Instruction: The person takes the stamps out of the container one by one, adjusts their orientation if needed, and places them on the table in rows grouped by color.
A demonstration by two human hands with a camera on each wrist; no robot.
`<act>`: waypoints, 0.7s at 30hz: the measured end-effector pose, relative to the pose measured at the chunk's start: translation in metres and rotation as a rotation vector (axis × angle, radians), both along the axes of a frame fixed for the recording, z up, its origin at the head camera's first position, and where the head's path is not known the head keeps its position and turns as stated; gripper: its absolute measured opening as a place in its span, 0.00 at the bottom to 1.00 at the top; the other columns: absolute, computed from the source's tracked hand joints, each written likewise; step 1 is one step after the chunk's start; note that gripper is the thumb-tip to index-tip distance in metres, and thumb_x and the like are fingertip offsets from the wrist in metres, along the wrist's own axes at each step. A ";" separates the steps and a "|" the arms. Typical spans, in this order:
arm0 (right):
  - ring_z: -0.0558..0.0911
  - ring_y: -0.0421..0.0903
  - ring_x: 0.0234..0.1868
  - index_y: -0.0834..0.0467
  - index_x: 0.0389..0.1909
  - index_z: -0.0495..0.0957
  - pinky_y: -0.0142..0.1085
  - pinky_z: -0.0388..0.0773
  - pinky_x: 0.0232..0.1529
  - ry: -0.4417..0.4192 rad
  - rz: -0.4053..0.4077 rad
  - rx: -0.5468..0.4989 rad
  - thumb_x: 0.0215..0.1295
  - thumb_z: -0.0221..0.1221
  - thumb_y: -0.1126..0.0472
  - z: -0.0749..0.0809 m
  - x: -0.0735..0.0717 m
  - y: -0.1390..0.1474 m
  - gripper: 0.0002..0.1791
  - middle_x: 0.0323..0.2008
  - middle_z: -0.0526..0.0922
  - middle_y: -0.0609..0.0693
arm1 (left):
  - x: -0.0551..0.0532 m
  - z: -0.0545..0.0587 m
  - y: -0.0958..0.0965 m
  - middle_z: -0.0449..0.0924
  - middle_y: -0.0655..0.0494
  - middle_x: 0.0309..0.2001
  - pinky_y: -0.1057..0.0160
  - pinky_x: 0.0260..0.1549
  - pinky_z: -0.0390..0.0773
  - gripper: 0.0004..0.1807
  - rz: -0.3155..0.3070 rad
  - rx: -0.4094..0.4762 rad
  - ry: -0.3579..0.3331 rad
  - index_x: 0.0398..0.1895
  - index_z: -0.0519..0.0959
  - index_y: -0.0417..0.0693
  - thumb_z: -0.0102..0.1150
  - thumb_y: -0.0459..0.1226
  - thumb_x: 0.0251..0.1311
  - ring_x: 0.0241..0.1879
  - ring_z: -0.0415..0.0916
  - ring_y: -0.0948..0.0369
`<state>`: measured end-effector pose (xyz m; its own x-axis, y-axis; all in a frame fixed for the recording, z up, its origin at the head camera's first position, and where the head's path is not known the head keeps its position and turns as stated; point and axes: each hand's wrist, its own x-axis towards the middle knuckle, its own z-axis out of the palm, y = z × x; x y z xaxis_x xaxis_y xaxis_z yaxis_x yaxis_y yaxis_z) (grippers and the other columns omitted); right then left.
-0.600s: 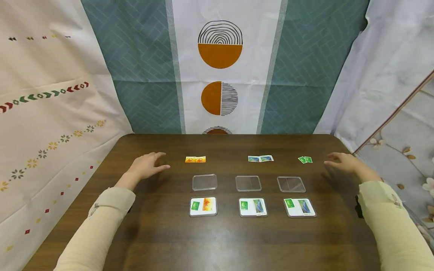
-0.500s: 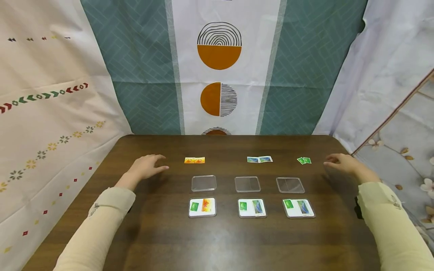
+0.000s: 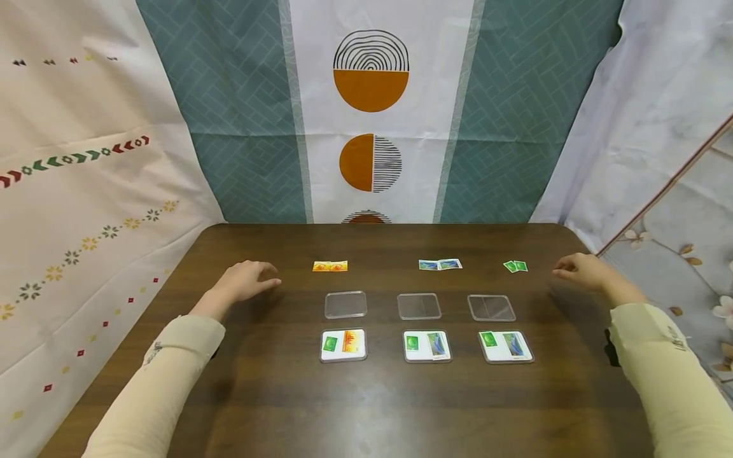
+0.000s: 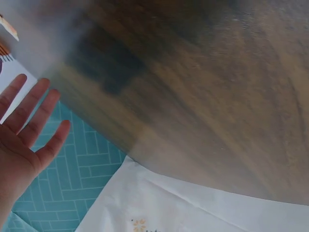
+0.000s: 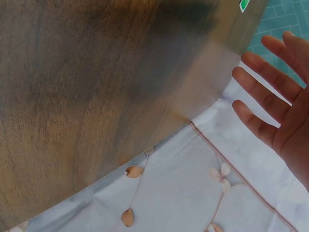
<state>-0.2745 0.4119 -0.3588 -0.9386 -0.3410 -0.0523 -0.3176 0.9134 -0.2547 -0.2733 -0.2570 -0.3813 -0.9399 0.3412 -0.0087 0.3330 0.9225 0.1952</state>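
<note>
brown wood table [image 3: 275, 401], grain visible, far corners rounded, a pale sheen on its near half.

back of the room: teal cloth [image 3: 246, 114] in a brick-like weave pattern, with a white strip [image 3: 426, 95] down the middle, printed with orange and black-lined circles. left side: off-white cloth [image 3: 86, 210] bearing rows of chevrons, small flowers and diamonds. right side: pale cloth [image 3: 647, 146] with blossom twigs and a slanting brown line.

far row on the wood: two orange stamps [image 3: 330, 266], two blue stamps [image 3: 439, 264], two green stamps [image 3: 515, 266], each pair side by side.

middle row: three clear plastic covers [image 3: 346, 305], spaced apart. near row: three white cards [image 3: 343, 345] in clear cases, each with a green stamp and a larger picture stamp.

one left hand [image 3: 243, 282], by the far left of the table, fingers loose and released, near the orange stamps. one right hand [image 3: 592, 275], at the far right, fingers likewise relaxed and slightly bent, near the green stamps. two cream sleeves [image 3: 163, 381], cuffs turned back.
</note>
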 end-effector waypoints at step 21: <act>0.82 0.51 0.31 0.69 0.37 0.80 0.44 0.77 0.32 0.057 0.045 0.018 0.62 0.58 0.65 -0.004 0.010 -0.016 0.09 0.29 0.85 0.55 | 0.022 -0.013 -0.009 0.84 0.46 0.41 0.47 0.40 0.77 0.18 -0.044 0.036 0.046 0.45 0.80 0.41 0.58 0.45 0.61 0.41 0.81 0.50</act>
<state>-0.2643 0.3956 -0.3632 -0.9238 -0.3828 -0.0057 -0.3725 0.9021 -0.2181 -0.2514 -0.2655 -0.3947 -0.9231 0.3817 0.0469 0.3826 0.8994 0.2115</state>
